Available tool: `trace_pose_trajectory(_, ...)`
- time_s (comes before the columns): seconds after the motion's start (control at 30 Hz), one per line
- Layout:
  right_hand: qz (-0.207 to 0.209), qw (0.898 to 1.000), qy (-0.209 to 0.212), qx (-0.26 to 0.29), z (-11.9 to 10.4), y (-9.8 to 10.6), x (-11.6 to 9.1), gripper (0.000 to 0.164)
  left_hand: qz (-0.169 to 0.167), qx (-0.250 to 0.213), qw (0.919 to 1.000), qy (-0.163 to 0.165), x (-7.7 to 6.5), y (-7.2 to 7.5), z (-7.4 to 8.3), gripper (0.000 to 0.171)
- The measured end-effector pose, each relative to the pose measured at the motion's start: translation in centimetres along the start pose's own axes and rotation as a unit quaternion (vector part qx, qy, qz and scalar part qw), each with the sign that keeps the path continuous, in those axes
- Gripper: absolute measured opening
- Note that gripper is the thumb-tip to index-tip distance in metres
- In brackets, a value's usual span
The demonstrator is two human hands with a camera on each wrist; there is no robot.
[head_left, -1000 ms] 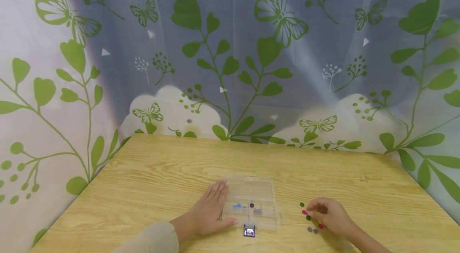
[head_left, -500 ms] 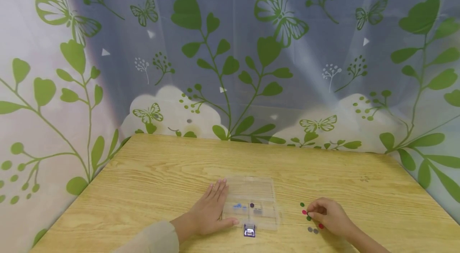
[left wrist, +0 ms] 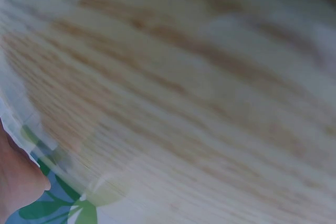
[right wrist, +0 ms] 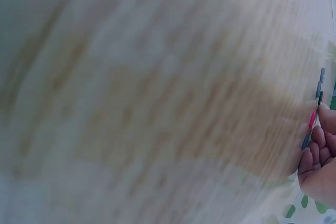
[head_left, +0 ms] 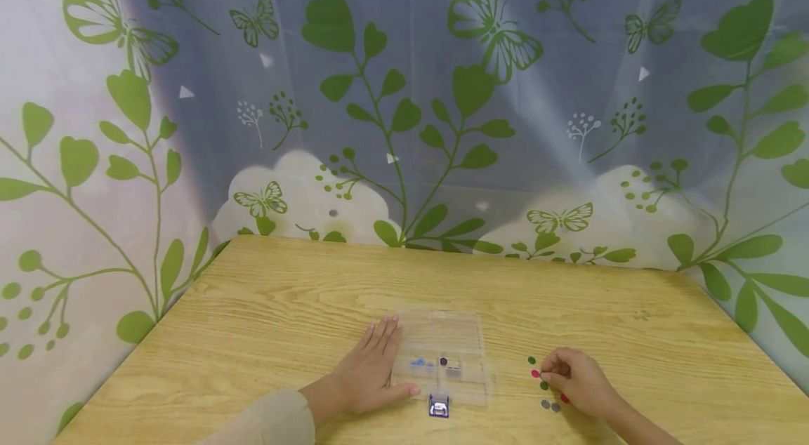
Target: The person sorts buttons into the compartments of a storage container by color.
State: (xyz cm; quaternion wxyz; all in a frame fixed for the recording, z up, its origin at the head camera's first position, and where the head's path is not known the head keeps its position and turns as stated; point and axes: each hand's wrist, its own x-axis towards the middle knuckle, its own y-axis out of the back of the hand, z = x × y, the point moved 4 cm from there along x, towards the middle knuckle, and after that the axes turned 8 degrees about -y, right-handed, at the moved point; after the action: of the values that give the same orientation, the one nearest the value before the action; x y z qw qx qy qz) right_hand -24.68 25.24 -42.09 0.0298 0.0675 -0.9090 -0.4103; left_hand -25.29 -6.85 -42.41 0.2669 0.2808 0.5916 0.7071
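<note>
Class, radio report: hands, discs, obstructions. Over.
Left hand flat against open box. Right hand at discs, grip unclear. Several discs loose on table. Nothing seen blocking.

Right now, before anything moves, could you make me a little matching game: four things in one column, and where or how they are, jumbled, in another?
Things:
1. left hand
2. right hand
3. blue pieces
4. grey discs

Places and states:
A. inside the clear plastic compartment box
B. fingers curled, close to a pink disc
C. a pair lying side by side on the wooden table
D. fingers straight, at the box's left side

Right pairs: 1-D, 2-B, 3-A, 4-C
</note>
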Motion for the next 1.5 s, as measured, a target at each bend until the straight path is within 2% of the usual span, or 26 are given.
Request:
trace_pose_trajectory(0.63,0.046,0.995,-0.082,-0.020,-0.02,0.12,-0.01,0.007,-0.004,-0.004,1.0000,0.001,-0.09,0.00,-0.01,0.092)
trace_pose_trajectory(1.07,0.051,0.990,-0.127,-0.020,0.33,0.26,0.34,0.006,-0.002,-0.006,1.0000,0.000,-0.07,-0.09,0.04,0.091)
trace_pose_trajectory(1.33,0.060,0.991,-0.121,-0.018,-0.38,0.49,0.27,0.007,0.000,-0.001,1.0000,-0.002,0.01,-0.11,-0.03,0.092)
trace_pose_trajectory(1.5,0.057,0.989,-0.134,0.003,-0.57,0.37,0.23,0.008,-0.001,-0.001,1.0000,-0.003,0.02,-0.03,-0.04,0.091)
